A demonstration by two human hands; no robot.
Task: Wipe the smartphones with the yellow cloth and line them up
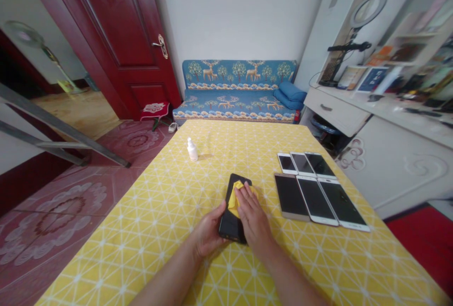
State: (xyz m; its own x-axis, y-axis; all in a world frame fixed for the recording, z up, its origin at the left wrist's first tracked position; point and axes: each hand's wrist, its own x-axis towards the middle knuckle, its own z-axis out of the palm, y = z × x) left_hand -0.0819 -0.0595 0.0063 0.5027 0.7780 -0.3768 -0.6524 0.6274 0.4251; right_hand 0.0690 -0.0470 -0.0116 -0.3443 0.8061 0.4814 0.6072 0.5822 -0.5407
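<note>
From the head view I saw my left hand [207, 236] wrapped around the near left edge of a black phone [234, 208], its grip clamped on the phone with the thumb lying along the side. The phone lay face up on the table [148, 230], which was covered in a yellow cloth with a white triangle pattern, and it sat just ahead of me, a little left of the table's middle. My right hand [252, 214] rested flat on top of the phone with fingers together, pressing a small yellow cloth [236, 194] against the screen; I could not tell whether that grip was closed on the cloth or only pushing it down. To the right of the phone, apart from it, 6 more phones [311, 186] lay face up in 2 rows of 3, the nearer row larger in the picture than the far row. A small white bottle [192, 150] stood upright farther up the table on the left, well apart from my hands. Beyond the table stood a blue patterned sofa [239, 90] against the wall, a dark red door [116, 37] to its left, and a white desk [357, 112] with a ring light [370, 9] on the right.
</note>
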